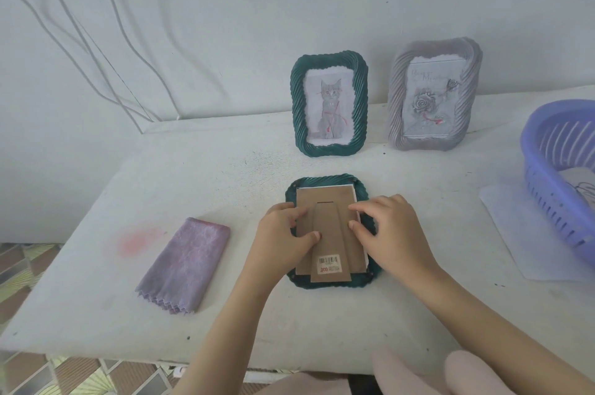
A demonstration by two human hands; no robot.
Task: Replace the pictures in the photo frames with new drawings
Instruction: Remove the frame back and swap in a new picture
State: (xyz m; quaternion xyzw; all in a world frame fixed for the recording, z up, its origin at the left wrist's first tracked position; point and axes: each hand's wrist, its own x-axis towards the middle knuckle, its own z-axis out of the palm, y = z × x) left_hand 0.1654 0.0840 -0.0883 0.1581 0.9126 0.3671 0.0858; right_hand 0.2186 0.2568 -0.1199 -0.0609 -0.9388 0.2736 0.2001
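A dark green photo frame [322, 180] lies face down in the middle of the white table [225, 169]. Its brown cardboard backing [328, 201] with a fold-out stand and a barcode sticker faces up, and a white sheet edge shows along its right side. My left hand [283, 233] rests on the backing's left side, thumb on the cardboard. My right hand [392, 227] touches its right edge with fingertips and thumb. Behind, a second green frame [330, 104] with a cat drawing stands upright beside a grey frame [433, 95] with a rose picture.
A folded purple cloth [186, 262] lies at the left of the table. A blue-violet plastic basket [560, 175] holding paper stands at the right edge, partly on a white sheet [521, 233]. White cables [96, 50] hang on the wall at the left.
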